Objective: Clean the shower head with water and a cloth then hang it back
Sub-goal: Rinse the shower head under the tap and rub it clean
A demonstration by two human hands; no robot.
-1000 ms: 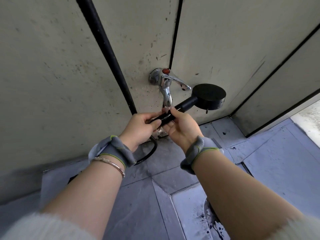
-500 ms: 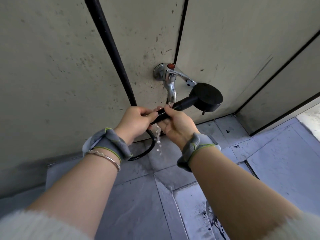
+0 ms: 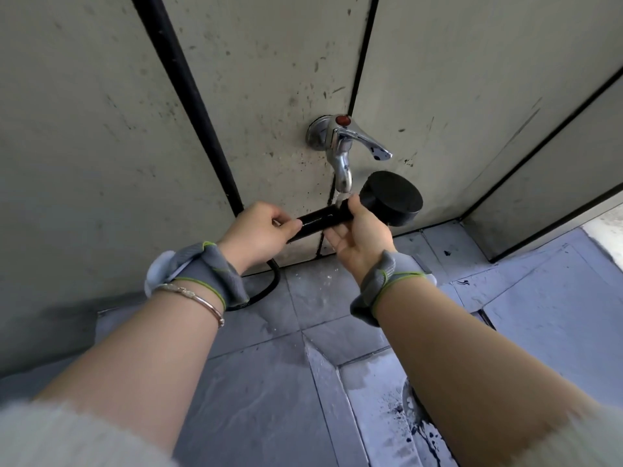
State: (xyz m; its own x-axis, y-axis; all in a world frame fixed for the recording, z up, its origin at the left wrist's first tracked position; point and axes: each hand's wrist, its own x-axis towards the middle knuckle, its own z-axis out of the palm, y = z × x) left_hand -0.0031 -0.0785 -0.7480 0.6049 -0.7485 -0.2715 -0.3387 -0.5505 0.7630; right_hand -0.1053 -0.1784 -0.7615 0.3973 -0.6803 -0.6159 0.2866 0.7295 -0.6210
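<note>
- The black shower head (image 3: 393,197) is held in the air just under the spout of the chrome tap (image 3: 341,153). Its handle lies nearly level and its round disc end is to the right, near the wall (image 3: 101,136).
- The left grip (image 3: 259,232) is curled round the hose end of the handle, with the thumb lying along the top and the fingers wrapped underneath.
- The right grip (image 3: 362,235) is wrapped round the handle just beside the disc. Its fingers pass behind the handle and its thumb tip is up at the neck.
- A bare stretch of handle shows between the two grips.
- A thin run of water (image 3: 337,197) shows below the spout and meets the handle by the right thumb.
- The floor (image 3: 263,382), laid in grey tiles, looks wet below the tap.
- The tap is fixed to the wall. It has a red dot on top, and its lever points right and slightly down.
- A black hose (image 3: 273,281) drops from the left end of the handle, passes behind the left wrist and curves along the floor at the foot of the wall.
- A thick black line (image 3: 188,96) runs up the wall to the left of the tap; I cannot tell whether it is a pipe or more hose.
- Each wrist wears a grey band with green edging, the left wristband (image 3: 205,274) and the right wristband (image 3: 381,281).
- A thin metal bracelet (image 3: 195,296) sits just below the left wristband.
- Dark specks (image 3: 418,429) mark the floor at the lower right.
</note>
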